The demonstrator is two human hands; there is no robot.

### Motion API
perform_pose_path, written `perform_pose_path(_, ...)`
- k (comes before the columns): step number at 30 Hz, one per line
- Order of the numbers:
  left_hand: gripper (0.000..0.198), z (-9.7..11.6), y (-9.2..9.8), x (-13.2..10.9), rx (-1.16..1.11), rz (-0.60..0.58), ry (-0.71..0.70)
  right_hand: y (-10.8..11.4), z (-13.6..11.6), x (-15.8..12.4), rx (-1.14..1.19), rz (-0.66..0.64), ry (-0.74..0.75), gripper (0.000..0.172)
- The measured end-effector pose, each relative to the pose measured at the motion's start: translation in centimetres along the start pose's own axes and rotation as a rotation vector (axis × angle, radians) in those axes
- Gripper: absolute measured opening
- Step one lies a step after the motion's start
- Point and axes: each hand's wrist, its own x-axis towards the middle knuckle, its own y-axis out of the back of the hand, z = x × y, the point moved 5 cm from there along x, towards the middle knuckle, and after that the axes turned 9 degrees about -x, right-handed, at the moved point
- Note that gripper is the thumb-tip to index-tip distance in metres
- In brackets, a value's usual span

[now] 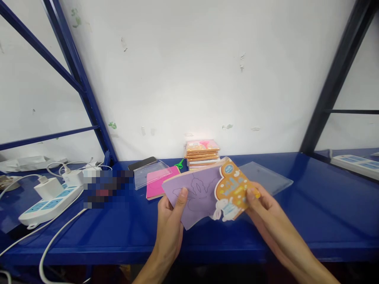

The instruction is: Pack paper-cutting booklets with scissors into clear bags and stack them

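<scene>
Purple paper (195, 197) with thin dark outlines drawn on it is pinched at its left side by my left hand (173, 217), thumb on top. My right hand (263, 205) grips the right edge of an orange card (233, 193) with a wavy cut edge, a white rabbit and a round blue badge. The card overlaps the paper's right part; I cannot tell whether the two are joined. Both are held up over the front of the blue table (216, 240). Behind them stands a stack of thin booklets (202, 154) with a pink item on top.
A pink booklet (155, 183), a clear plastic case (148, 175), a black phone (142, 163) and green scissors (179, 164) lie left of the stack. Another clear sheet (263, 177) lies right. A white power strip (50, 205) with plugs and cables occupies the left, beside blue frame posts (85, 90).
</scene>
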Motion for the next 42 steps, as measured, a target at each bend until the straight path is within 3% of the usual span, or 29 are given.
perform_pose_path(5,0.048,0.7,0.0,-0.2,0.052,0.012,-0.076,1.3,-0.2,-0.2,-0.389,-0.059,0.023,0.033)
perform_pose_path(10,0.043,2.1,-0.7,-1.7,0.212,-0.045,-0.205,1.7,-1.1,-0.6,-0.498,-0.112,0.032,0.035)
perform_pose_path(14,0.04,2.3,-1.4,-2.1,0.351,-0.107,-0.218,0.2,-0.4,-0.8,-0.504,-0.246,-0.005,0.04)
perform_pose_path(19,0.077,0.1,-1.0,-1.2,0.283,-0.088,-0.105,-0.9,0.4,-0.5,-0.409,-0.337,-0.037,0.042)
perform_pose_path(24,0.056,-1.6,-0.9,-1.3,0.372,-0.139,-0.029,-2.0,0.0,-1.2,-0.197,-0.268,-0.121,0.044)
perform_pose_path(28,0.047,-1.5,-1.4,-2.2,0.323,-0.13,-0.086,-2.6,0.1,-1.5,-0.162,-0.217,-0.096,0.036)
perform_pose_path(31,0.041,-1.1,-2.1,-2.4,0.279,-0.169,-0.093,-2.5,0.3,-1.4,-0.157,-0.248,-0.078,0.034)
perform_pose_path(36,0.039,-0.6,-2.4,-1.5,0.323,-0.196,0.022,-1.9,-0.3,-0.9,-0.218,-0.226,-0.063,0.029)
perform_pose_path(42,0.041,-1.3,-2.9,-1.7,0.266,-0.275,0.071,-2.4,0.8,-0.5,-0.201,-0.308,-0.075,0.037)
